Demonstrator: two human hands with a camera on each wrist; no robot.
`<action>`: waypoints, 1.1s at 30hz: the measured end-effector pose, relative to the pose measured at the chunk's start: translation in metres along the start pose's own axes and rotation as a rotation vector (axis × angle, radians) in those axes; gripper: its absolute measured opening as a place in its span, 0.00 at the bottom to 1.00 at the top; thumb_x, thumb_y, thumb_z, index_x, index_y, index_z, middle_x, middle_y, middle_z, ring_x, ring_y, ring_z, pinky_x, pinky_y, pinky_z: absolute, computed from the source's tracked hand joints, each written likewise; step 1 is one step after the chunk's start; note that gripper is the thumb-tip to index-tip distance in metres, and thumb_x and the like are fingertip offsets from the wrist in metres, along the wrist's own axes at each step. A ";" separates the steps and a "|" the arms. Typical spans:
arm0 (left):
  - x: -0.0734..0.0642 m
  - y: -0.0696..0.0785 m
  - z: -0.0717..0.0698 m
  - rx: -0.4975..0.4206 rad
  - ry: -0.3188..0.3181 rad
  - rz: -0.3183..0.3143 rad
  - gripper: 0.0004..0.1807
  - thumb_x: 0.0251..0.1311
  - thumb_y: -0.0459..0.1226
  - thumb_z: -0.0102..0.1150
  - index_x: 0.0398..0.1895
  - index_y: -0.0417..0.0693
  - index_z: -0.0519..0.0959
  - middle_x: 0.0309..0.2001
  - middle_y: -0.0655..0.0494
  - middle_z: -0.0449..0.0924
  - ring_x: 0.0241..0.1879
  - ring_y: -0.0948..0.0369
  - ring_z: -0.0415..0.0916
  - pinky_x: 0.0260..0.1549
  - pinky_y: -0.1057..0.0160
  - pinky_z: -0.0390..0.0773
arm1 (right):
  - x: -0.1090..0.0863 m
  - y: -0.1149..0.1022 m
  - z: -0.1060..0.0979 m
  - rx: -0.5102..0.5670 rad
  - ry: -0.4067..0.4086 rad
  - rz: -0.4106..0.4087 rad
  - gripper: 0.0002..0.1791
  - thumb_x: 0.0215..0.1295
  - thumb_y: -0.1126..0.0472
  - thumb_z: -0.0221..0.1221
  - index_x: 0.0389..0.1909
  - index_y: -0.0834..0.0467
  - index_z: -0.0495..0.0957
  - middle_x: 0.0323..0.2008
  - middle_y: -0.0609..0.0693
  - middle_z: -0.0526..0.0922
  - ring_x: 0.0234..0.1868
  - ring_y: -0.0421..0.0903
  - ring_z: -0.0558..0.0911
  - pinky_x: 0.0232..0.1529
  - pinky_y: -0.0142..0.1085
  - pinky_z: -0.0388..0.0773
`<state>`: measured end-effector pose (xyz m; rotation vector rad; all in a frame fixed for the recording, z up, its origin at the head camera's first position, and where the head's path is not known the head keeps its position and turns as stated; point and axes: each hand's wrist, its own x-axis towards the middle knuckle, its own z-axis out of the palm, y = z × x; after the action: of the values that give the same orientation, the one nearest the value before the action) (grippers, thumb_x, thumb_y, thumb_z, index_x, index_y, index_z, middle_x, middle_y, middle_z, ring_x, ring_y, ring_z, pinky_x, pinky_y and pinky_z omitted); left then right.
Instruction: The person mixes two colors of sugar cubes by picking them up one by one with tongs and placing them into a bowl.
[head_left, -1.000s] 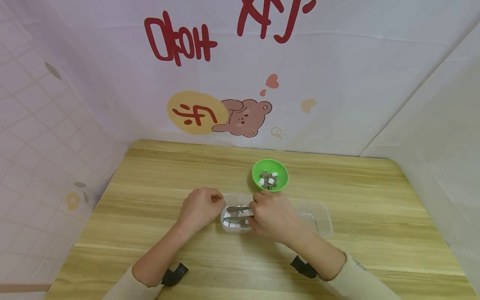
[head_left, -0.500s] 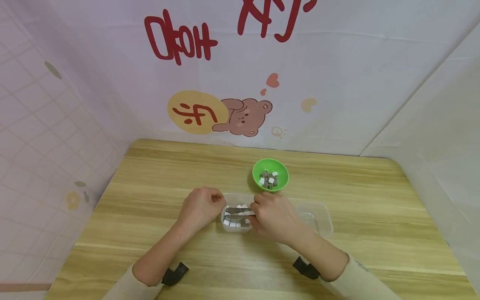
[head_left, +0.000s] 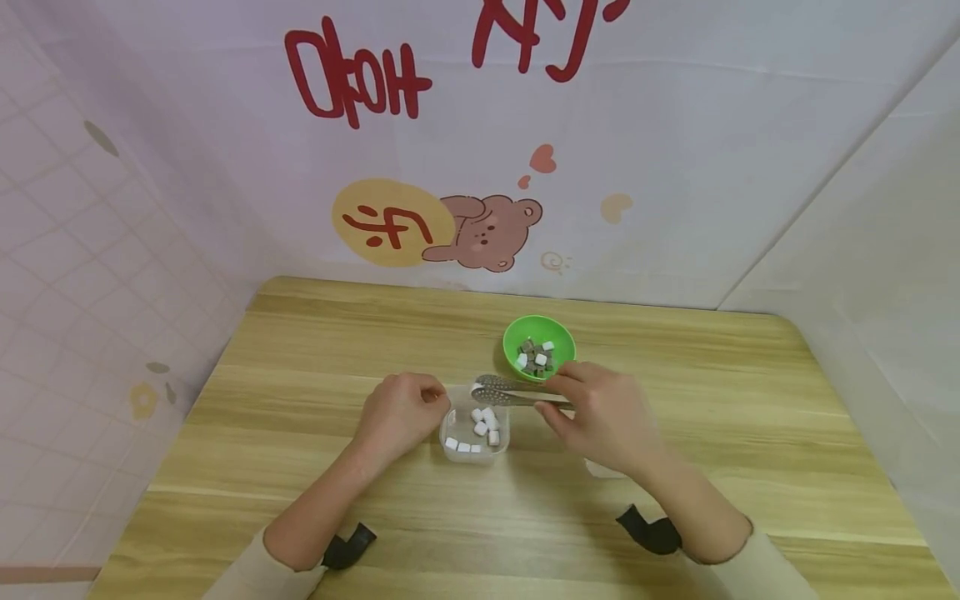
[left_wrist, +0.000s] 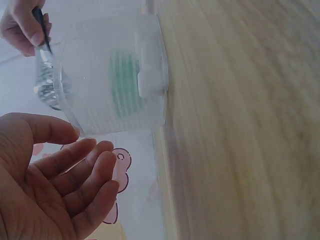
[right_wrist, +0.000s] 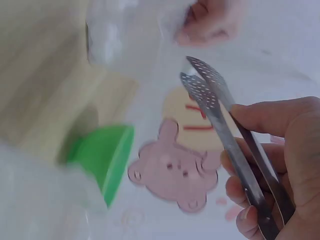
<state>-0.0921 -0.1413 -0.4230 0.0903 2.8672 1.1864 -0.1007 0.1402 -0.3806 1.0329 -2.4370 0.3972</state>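
Observation:
My right hand [head_left: 600, 417] grips metal tongs [right_wrist: 222, 117] with perforated tips. A small white cube [head_left: 477, 388] is caught between the tips, above the far rim of a clear plastic container [head_left: 476, 457]. My left hand [left_wrist: 60, 175] pinches the container's left rim corner between thumb and index finger, the other fingers loosely bent beside it. Several white cubes [head_left: 481, 427] lie inside the container, a few lined along its near wall. Behind it on the table stands a green bowl [head_left: 517, 331] holding brown cubes [head_left: 528, 346] and a few white ones.
A clear lid [head_left: 602, 470] lies on the wooden table [head_left: 450, 533] right of the container, mostly hidden under my right hand and forearm. A printed cloth wall [head_left: 675, 150] rises behind the table. Black straps [head_left: 349, 547] hang at both wrists.
The tongs have risen out of the container with a white cube, as my right hand moved right and slightly away from me. My left hand stays at the container's rim.

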 end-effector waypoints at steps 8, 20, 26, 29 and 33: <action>0.000 0.000 0.000 -0.009 -0.008 -0.008 0.08 0.59 0.36 0.61 0.29 0.53 0.89 0.26 0.63 0.84 0.24 0.64 0.76 0.26 0.59 0.75 | -0.005 0.042 -0.018 -0.012 0.133 0.080 0.09 0.53 0.60 0.74 0.32 0.60 0.88 0.30 0.51 0.85 0.18 0.42 0.78 0.14 0.34 0.66; 0.000 -0.001 0.001 -0.022 -0.007 0.002 0.08 0.59 0.36 0.61 0.27 0.54 0.89 0.23 0.65 0.81 0.20 0.63 0.73 0.23 0.60 0.72 | -0.021 0.064 -0.016 -0.110 0.102 0.250 0.11 0.52 0.56 0.74 0.32 0.60 0.89 0.30 0.53 0.87 0.18 0.48 0.80 0.12 0.37 0.62; 0.000 0.000 0.001 -0.022 -0.005 0.002 0.08 0.59 0.35 0.61 0.27 0.54 0.88 0.22 0.65 0.81 0.20 0.63 0.73 0.23 0.60 0.71 | -0.022 0.064 -0.020 -0.112 0.121 0.269 0.11 0.52 0.55 0.71 0.32 0.59 0.89 0.31 0.51 0.88 0.18 0.46 0.80 0.13 0.36 0.61; 0.000 0.001 0.001 -0.025 -0.008 -0.001 0.08 0.59 0.35 0.61 0.28 0.54 0.89 0.23 0.64 0.81 0.21 0.63 0.73 0.24 0.60 0.72 | -0.022 0.062 -0.020 -0.115 0.116 0.252 0.12 0.52 0.53 0.70 0.32 0.57 0.89 0.29 0.49 0.87 0.16 0.43 0.77 0.13 0.34 0.59; 0.000 0.001 0.001 -0.025 -0.012 -0.010 0.08 0.59 0.35 0.61 0.28 0.53 0.89 0.24 0.63 0.82 0.21 0.63 0.74 0.25 0.60 0.73 | -0.021 0.057 -0.018 -0.102 0.135 0.190 0.13 0.51 0.51 0.69 0.32 0.57 0.89 0.28 0.48 0.86 0.17 0.41 0.76 0.13 0.33 0.59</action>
<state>-0.0919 -0.1402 -0.4231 0.0817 2.8384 1.2151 -0.1239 0.1992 -0.3808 0.7115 -2.4129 0.3868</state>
